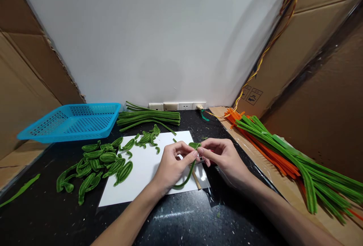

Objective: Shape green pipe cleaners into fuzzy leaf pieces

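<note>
Both hands meet over the right part of a white sheet (141,174). My left hand (177,162) pinches a dark green fuzzy stem (188,176), whose tail curves down below the fingers. A small looped green end (194,145) of it shows above the fingertips. My right hand (224,157) closes its fingers on the same piece from the right. Something small and red shows partly among the right fingers. Beneath the hands a thin tan stick (196,179) lies on the sheet. Left of them are piled green leaf shapes (108,158), with smaller ones (147,137) farther back.
A blue basket (76,123) stands at the back left. Dark green stems (150,117) lie by the wall sockets (185,106). Bright green stems (300,162) and orange stems (272,157) lie on cardboard at right. A green strip (21,190) is at far left.
</note>
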`<state>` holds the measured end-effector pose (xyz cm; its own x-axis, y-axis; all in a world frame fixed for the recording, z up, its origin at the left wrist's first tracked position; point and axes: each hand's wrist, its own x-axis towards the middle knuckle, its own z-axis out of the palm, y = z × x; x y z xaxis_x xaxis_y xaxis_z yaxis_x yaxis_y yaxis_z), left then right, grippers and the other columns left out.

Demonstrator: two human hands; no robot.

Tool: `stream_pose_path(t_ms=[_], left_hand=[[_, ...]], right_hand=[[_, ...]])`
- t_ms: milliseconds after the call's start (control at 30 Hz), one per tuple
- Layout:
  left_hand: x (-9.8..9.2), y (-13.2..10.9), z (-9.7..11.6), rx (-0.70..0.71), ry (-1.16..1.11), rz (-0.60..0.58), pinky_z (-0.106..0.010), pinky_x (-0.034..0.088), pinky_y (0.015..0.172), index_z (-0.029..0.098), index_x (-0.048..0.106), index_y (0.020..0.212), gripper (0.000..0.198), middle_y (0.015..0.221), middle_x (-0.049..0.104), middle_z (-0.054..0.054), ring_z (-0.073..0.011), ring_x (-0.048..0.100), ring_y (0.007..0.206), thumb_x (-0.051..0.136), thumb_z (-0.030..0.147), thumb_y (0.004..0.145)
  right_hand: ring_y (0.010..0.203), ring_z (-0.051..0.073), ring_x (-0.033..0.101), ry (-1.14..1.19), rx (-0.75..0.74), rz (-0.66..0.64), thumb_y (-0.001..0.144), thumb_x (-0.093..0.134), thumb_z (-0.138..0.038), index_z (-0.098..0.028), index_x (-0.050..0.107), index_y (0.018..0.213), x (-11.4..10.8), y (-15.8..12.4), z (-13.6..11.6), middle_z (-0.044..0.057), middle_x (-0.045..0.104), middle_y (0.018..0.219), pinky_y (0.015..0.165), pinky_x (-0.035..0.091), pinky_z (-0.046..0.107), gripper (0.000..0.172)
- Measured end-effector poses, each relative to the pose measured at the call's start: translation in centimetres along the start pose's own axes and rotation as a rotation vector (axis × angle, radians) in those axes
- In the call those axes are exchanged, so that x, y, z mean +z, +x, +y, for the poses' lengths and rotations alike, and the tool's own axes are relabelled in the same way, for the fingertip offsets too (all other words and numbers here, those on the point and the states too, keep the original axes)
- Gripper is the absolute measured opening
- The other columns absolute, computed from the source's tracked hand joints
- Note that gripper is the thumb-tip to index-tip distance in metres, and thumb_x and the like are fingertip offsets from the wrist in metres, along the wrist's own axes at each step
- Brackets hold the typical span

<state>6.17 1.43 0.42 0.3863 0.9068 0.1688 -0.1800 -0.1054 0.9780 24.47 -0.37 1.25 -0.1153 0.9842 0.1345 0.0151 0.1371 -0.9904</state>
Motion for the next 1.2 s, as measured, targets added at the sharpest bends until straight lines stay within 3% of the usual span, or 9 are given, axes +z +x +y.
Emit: stream_pose_path(t_ms=[300, 700, 900, 1067, 1200], left_hand=[[-0.10, -0.02, -0.35, -0.009, 0.000, -0.021, -0.028, 0.049, 0.076, 0.016, 0.067, 0.079, 0.024, 0.076, 0.072, -0.005, -0.0170, 0.065, 0.076, 0.077, 0.036, 0.086], [-0.42, 0.02, -0.26, -0.094, -0.028, -0.057, -0.026, 0.043, 0.069, 0.016, 0.065, 0.078, 0.027, 0.072, 0.067, -0.002, -0.0129, 0.055, 0.066, 0.076, 0.039, 0.086], [-0.31, -0.05, -0.03, -0.101, -0.021, -0.109, -0.028, 0.045, 0.073, 0.016, 0.066, 0.076, 0.026, 0.071, 0.067, -0.002, -0.0141, 0.057, 0.068, 0.077, 0.038, 0.084], [-0.08, -0.03, -0.39, -0.088, -0.035, -0.107, -0.030, 0.046, 0.078, 0.015, 0.066, 0.078, 0.031, 0.075, 0.069, -0.004, -0.0165, 0.061, 0.075, 0.077, 0.043, 0.085], [0.02, -0.01, -0.47, -0.183, -0.099, -0.129, -0.028, 0.043, 0.075, 0.013, 0.070, 0.087, 0.037, 0.071, 0.065, -0.002, -0.0143, 0.057, 0.069, 0.079, 0.049, 0.084]], right_hand=[[0.059, 0.013, 0.056, -0.177, -0.062, 0.062, 0.080, 0.087, -0.046, -0.016, 0.077, 0.080, 0.25, -0.38, -0.27, 0.003, 0.070, 0.071, 0.052, 0.044, 0.025, 0.031], [0.053, 0.012, 0.052, -0.122, -0.059, -0.022, 0.089, 0.079, -0.043, -0.017, 0.080, 0.078, 0.17, -0.16, -0.15, 0.002, 0.066, 0.065, 0.052, 0.040, 0.027, 0.028], [0.052, 0.012, 0.050, -0.042, 0.051, -0.049, 0.086, 0.081, -0.046, -0.018, 0.080, 0.080, 0.14, -0.02, 0.20, 0.003, 0.070, 0.066, 0.051, 0.037, 0.027, 0.029], [0.050, 0.011, 0.045, 0.019, 0.086, -0.011, 0.083, 0.084, -0.045, -0.017, 0.078, 0.076, 0.15, 0.04, 0.52, 0.002, 0.067, 0.059, 0.048, 0.032, 0.026, 0.030], [0.046, 0.008, 0.039, 0.080, 0.097, 0.068, 0.082, 0.085, -0.046, -0.016, 0.075, 0.072, 0.04, 0.05, 0.37, -0.003, 0.056, 0.051, 0.047, 0.026, 0.026, 0.033]])
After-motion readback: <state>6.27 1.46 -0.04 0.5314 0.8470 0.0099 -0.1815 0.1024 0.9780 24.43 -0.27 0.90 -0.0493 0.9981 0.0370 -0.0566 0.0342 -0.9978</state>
